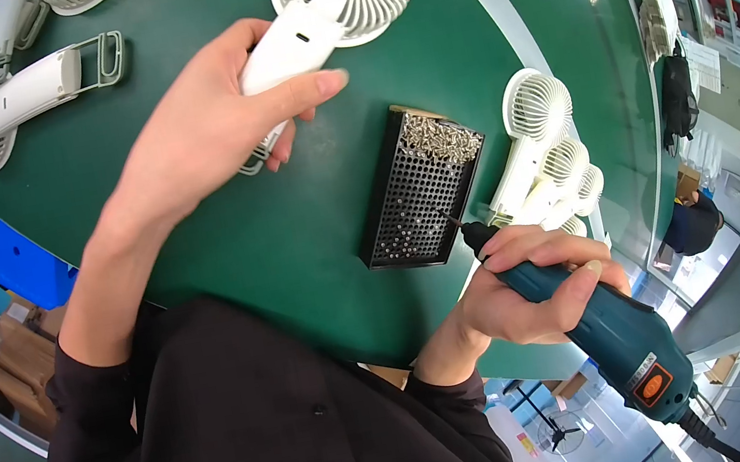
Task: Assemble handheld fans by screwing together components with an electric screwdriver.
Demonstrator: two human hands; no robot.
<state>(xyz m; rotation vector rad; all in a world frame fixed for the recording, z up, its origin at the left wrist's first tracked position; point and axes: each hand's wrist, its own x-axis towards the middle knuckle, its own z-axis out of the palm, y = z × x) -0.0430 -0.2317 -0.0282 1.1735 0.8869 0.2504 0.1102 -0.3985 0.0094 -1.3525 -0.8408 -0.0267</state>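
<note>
My left hand (pixel 219 119) is wrapped round the handle of a white handheld fan (pixel 299 42), whose round grille points away from me above the green tabletop. In my right hand (pixel 536 286) is a dark teal corded electric screwdriver (pixel 624 345). Its thin bit reaches over the right edge of a black screw tray (pixel 412 190). Loose screws (pixel 438 139) are heaped at the tray's far end, and others stand in the holes of its perforated plate. Whether the bit touches a screw I cannot tell.
Several white fans (pixel 543 138) lie in a row right of the tray. More fans (pixel 38 91) with wire-loop stands lie at the far left. Blue bins (pixel 22 260) and cardboard boxes (pixel 27 372) are beyond the table's left edge. A person (pixel 693 221) is in the background at right.
</note>
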